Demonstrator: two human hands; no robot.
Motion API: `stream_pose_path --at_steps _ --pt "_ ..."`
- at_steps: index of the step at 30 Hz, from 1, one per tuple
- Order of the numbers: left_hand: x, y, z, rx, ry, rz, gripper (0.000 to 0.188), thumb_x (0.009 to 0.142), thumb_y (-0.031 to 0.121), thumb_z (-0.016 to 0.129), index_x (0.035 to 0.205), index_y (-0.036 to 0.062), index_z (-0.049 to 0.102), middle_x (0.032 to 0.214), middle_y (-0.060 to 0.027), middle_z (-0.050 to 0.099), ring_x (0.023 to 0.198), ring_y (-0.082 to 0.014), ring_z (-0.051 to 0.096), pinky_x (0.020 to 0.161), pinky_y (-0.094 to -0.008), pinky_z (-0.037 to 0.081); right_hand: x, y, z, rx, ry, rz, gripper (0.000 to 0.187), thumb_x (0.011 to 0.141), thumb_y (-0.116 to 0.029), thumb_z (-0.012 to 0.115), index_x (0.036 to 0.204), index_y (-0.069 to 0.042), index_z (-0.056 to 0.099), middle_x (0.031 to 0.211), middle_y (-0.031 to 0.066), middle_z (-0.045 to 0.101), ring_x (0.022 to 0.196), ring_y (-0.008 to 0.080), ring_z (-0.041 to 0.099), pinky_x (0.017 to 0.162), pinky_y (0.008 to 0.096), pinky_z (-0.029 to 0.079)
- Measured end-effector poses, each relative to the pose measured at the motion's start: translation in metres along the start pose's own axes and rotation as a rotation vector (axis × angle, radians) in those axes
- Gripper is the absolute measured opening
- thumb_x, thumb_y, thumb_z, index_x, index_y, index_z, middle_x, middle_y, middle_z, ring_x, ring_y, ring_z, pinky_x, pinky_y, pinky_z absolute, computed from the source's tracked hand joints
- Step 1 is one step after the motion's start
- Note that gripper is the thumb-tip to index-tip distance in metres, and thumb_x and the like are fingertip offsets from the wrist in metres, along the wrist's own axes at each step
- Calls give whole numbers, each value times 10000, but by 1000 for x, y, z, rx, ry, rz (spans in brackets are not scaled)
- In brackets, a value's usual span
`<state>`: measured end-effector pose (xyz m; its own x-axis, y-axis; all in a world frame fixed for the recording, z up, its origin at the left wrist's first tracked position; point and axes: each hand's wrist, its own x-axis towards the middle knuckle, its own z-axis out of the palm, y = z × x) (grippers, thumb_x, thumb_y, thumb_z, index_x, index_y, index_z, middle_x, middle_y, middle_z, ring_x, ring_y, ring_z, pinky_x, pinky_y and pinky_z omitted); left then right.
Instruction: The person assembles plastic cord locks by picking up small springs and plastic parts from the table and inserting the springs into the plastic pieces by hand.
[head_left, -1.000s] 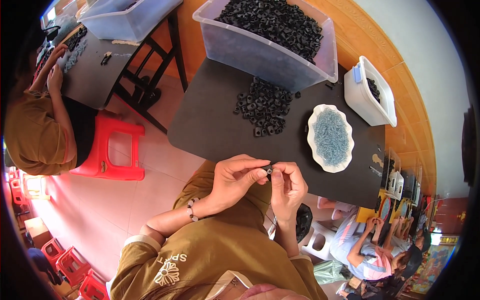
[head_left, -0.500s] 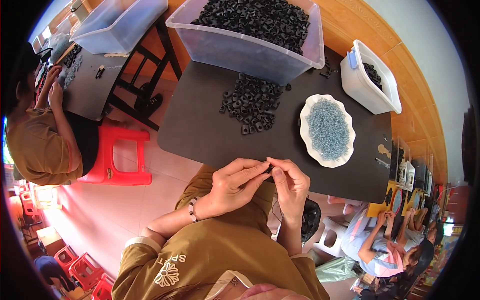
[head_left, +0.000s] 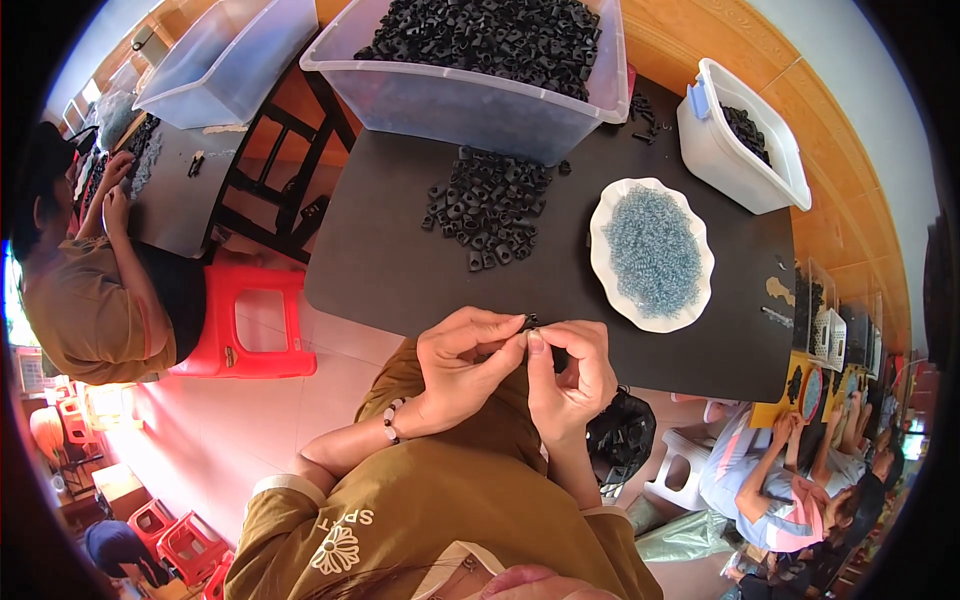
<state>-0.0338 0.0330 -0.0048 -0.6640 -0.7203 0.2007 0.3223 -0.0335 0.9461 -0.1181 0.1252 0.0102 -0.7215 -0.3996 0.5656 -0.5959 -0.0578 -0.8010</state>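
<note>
Above my lap, at the near edge of the dark table, my left hand (head_left: 468, 362) pinches a small black plastic part (head_left: 530, 321) between thumb and fingertips. My right hand (head_left: 570, 378) meets it there, its thumb and index finger closed at the same part. Whether a tinier piece sits in the right fingertips I cannot make out. Beyond the hands lies a loose pile of black plastic parts (head_left: 488, 205). To the right stands a white scalloped dish (head_left: 603, 268) filled with tiny bluish translucent pieces (head_left: 655, 250).
A large clear bin (head_left: 450, 105) heaped with black parts stands at the table's far side. Right of it is a white tub (head_left: 735, 165) holding more. On the left a person (head_left: 95, 300) works beside a red stool (head_left: 262, 320); others sit at the lower right.
The fingertips have shifted slightly, and more of the black part shows above them. My right fingers are curled in more. The whole view has moved a little.
</note>
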Motion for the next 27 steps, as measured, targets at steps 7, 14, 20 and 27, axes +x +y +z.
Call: stream_pose_path --at_steps 7,14,20,27 --pt "4 5 -6 -143 -158 -94 254 886 -82 694 1134 -29 714 1108 -121 669 984 -158 693 865 -249 600 -2 10 -11 210 -4 85 211 780 109 743 934 -4 654 899 95 684 833 223 620 714 313 514" --pt "11 17 -12 -176 -241 -238 363 889 -19 728 1247 20 681 1055 -67 653 951 -102 631 858 -229 563 1 5 -16 254 -113 57 223 786 132 728 956 13 646 920 112 678 863 220 621 750 304 521" --pt "13 14 -19 -189 -350 -275 308 895 16 736 1202 39 717 1048 -38 650 923 -91 614 808 -222 536 -5 8 -18 385 -151 148 239 799 128 728 995 26 635 961 121 666 852 206 613 769 295 516" --pt "7 13 -18 -160 -310 -263 278 895 18 734 1172 40 730 1055 -45 653 920 -100 618 807 -228 532 -8 2 -20 440 -148 290 214 826 93 733 1003 22 636 958 111 660 844 186 605 773 290 504"
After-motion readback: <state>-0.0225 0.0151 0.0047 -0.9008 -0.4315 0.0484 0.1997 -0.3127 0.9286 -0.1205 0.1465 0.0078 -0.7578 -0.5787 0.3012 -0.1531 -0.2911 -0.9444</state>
